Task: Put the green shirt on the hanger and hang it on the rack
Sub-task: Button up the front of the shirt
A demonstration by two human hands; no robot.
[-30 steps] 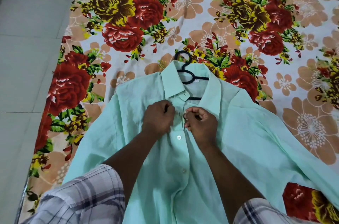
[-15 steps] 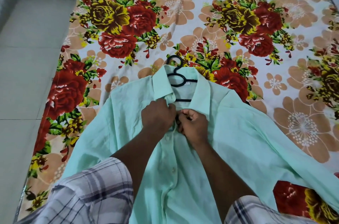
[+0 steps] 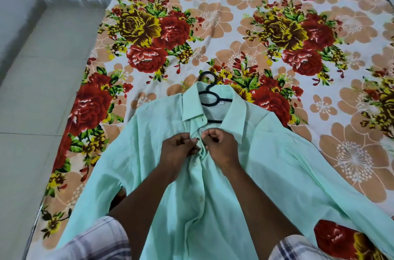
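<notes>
A mint-green shirt (image 3: 266,163) lies spread front-up on the flowered bed sheet. A black hanger (image 3: 210,97) sits inside it, with its hook poking out past the collar. Both my hands work at the front placket just below the collar. My left hand (image 3: 178,151) pinches the left edge of the placket. My right hand (image 3: 221,145) pinches the right edge, fingers curled, close against the left. White buttons run down the front below my hands. No rack is in view.
The flowered sheet (image 3: 234,31) covers a bed that fills most of the view. Pale tiled floor (image 3: 32,110) runs along the left, with the bed's edge at the lower left. My checked sleeves show at the bottom.
The view has tilted up, showing more of the sheet's far end. My hands stay at the upper placket and have drawn slightly apart, still pinching the fabric.
</notes>
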